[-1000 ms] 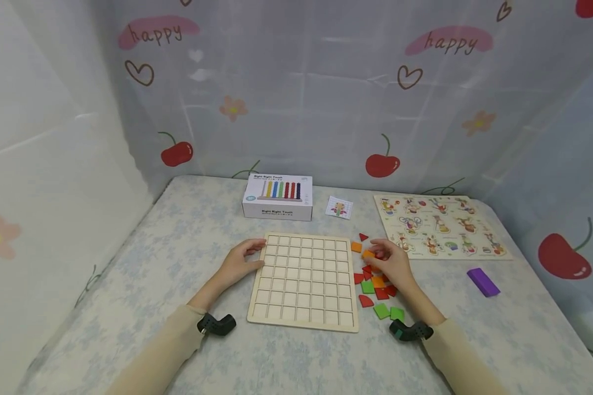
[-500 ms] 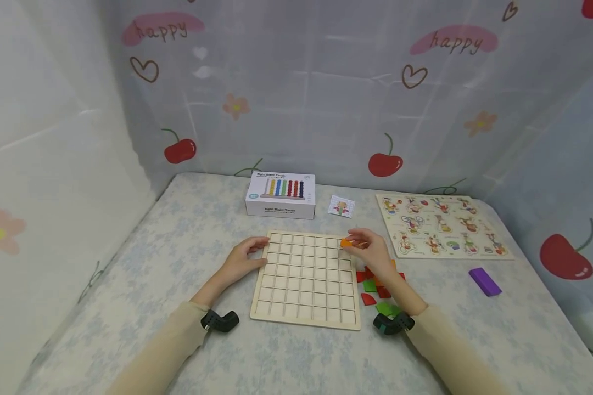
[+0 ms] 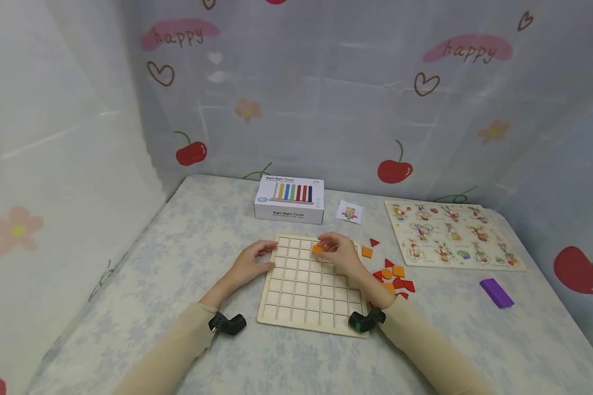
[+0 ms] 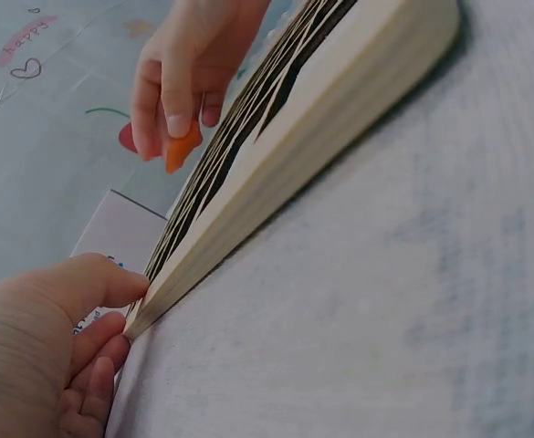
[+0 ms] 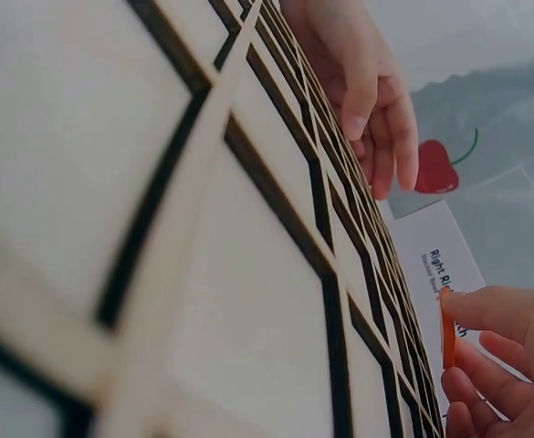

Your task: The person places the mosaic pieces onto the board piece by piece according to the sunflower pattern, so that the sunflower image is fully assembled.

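Observation:
A pale wooden grid board (image 3: 306, 296) lies flat on the table, its square cells bare. My right hand (image 3: 338, 253) hovers over the board's far rows and pinches a small orange piece (image 3: 318, 249) between thumb and fingers; the same orange piece (image 4: 181, 149) shows under the fingertips in the left wrist view, and its thin orange edge (image 5: 446, 328) shows in the right wrist view. My left hand (image 3: 251, 263) rests against the board's left edge (image 4: 276, 173), thumb and fingers touching the wood.
Loose red and orange shape pieces (image 3: 392, 277) lie right of the board. A white toy box (image 3: 289, 198) and a small card (image 3: 350, 212) stand behind it. A picture puzzle board (image 3: 452, 236) and a purple block (image 3: 496, 292) lie at the right.
My right hand lifted an orange piece from the loose pile and carried it leftward over the board's far rows. The left hand stayed at the board's left edge.

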Demonstrator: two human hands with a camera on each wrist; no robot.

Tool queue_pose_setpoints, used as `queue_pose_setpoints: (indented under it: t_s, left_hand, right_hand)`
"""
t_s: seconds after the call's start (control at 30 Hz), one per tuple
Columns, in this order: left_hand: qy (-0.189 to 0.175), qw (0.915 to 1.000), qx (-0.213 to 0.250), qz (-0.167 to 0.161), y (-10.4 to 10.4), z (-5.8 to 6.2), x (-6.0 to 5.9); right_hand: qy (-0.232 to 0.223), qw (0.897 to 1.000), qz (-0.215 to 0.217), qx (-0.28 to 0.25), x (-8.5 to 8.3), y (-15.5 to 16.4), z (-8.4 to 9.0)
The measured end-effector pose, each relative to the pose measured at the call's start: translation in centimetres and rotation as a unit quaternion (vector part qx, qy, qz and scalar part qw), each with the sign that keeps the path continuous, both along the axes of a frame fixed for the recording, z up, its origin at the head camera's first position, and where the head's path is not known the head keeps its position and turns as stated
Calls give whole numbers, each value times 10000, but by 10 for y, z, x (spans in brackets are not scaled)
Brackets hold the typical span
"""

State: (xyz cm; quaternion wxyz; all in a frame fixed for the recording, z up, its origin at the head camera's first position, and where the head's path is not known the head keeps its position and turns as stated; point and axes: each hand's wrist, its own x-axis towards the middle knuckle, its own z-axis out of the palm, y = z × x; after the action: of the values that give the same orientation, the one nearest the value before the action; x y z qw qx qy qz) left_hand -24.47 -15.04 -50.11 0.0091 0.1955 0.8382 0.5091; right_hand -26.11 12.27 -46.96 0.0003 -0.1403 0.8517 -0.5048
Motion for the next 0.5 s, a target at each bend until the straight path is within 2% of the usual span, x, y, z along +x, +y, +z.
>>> queue_pose_setpoints:
  t_s: [0.3, 0.5]
  left_hand:
    - [41, 9999, 95, 74, 4, 0, 2]
    - [-5, 9999, -90, 75, 2, 3, 2]
  right_hand:
    - [112, 9998, 126, 85, 0, 1, -6]
    - [151, 9995, 268, 67, 1, 0, -8]
